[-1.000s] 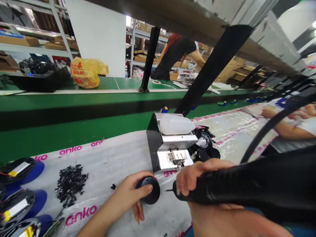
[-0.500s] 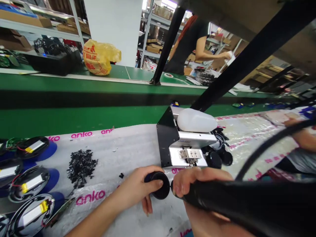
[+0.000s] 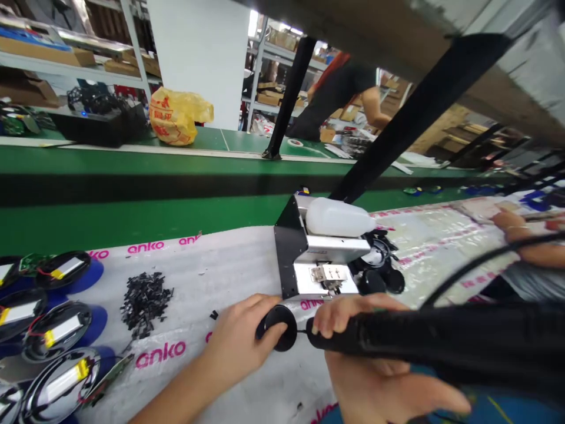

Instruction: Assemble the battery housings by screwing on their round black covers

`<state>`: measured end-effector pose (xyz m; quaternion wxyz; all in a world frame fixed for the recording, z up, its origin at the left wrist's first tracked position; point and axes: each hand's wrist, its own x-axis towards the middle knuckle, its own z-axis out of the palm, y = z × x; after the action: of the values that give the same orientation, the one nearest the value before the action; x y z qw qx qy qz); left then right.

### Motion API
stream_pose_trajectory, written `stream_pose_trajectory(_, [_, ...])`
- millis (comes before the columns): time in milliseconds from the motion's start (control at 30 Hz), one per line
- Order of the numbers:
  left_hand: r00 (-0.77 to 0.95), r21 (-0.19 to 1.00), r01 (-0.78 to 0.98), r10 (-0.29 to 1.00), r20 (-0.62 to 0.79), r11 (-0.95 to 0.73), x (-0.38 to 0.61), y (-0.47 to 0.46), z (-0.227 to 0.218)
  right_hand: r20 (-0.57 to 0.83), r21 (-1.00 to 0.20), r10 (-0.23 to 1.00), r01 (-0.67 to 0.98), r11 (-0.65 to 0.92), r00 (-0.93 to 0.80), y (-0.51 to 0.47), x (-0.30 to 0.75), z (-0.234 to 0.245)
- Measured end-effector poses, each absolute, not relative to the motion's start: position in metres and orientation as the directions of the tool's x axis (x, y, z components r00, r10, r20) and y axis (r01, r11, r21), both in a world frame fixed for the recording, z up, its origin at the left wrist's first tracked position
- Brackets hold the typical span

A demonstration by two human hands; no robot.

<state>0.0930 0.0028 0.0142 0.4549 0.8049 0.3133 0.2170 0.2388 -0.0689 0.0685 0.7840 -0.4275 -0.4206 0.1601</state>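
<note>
My left hand is closed around a round black part, its thumb across the flat face. My right hand grips a black electric screwdriver lying almost level, its front end toward the left. A thin bit runs from that tip to the edge of the round part; whether it sits in a screw cannot be made out. Just behind both hands stands a silver and black screw feeder, with a white plastic bottle lying on top.
Left lie a heap of small black pieces and several blue-backed round units with batteries. More black round parts sit right of the feeder. A dark cable arches at right. Co-worker's arm is farther right; another person stands behind.
The screwdriver has drawn slightly back from the round part, so more of the bit shows. My right thumb now stretches out below the tool. The view has shifted a little.
</note>
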Motion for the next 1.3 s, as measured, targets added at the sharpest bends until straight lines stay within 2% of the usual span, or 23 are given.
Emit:
stream_pose_trajectory(67, [0.686, 0.839, 0.294, 0.712, 0.148, -0.458, 0.092, 0.002, 0.007, 0.535, -0.794, 0.603, 0.110, 0.597, 0.592, -0.062, 0.258, 0.082])
stream_pose_trajectory(167, [0.743, 0.882, 0.184, 0.649, 0.164, -0.433, 0.089, 0.006, 0.001, 0.629, -0.714, 0.396, 0.295, 0.635, 0.669, -0.041, 0.283, 0.094])
stream_pose_trajectory(233, [0.797, 0.923, 0.129, 0.591, 0.121, -0.363, 0.088, 0.010, -0.001, 0.652, -0.703, 0.327, 0.382, 0.600, 0.684, -0.028, 0.292, 0.095])
stream_pose_trajectory(333, [0.799, 0.947, 0.167, 0.600, 0.032, -0.274, 0.088, 0.013, 0.000, 0.609, -0.760, 0.403, 0.356, 0.544, 0.683, -0.026, 0.292, 0.089])
stream_pose_trajectory(433, [0.784, 0.961, 0.194, 0.620, -0.031, -0.198, 0.089, 0.014, 0.002, 0.476, -0.839, 0.571, 0.152, 0.522, 0.669, -0.044, 0.276, 0.088])
stream_pose_trajectory(500, [0.799, 0.971, 0.175, 0.599, -0.043, -0.164, 0.090, 0.015, 0.004, 0.430, -0.845, 0.644, 0.029, 0.535, 0.634, -0.055, 0.260, 0.091])
stream_pose_trajectory(700, [0.808, 0.981, 0.170, 0.584, -0.081, -0.098, 0.090, 0.018, 0.011, 0.512, -0.775, 0.604, 0.025, 0.632, 0.611, -0.038, 0.220, 0.082])
stream_pose_trajectory(833, [0.824, 0.988, 0.136, 0.561, -0.073, -0.071, 0.088, 0.020, 0.011, 0.503, -0.808, 0.665, 0.026, 0.589, 0.552, -0.025, 0.218, 0.078])
stream_pose_trajectory(967, [0.822, 0.989, 0.128, 0.565, -0.065, -0.072, 0.087, 0.020, 0.011, 0.465, -0.836, 0.675, 0.035, 0.547, 0.573, -0.032, 0.221, 0.090])
stream_pose_trajectory(1100, [0.821, 0.989, 0.134, 0.567, -0.071, -0.070, 0.087, 0.019, 0.010, 0.426, -0.868, 0.748, -0.003, 0.496, 0.509, -0.034, 0.225, 0.094])
stream_pose_trajectory(1300, [0.828, 0.992, 0.120, 0.556, -0.073, -0.049, 0.087, 0.019, 0.010, 0.514, -0.813, 0.692, 0.029, 0.582, 0.506, -0.024, 0.219, 0.073])
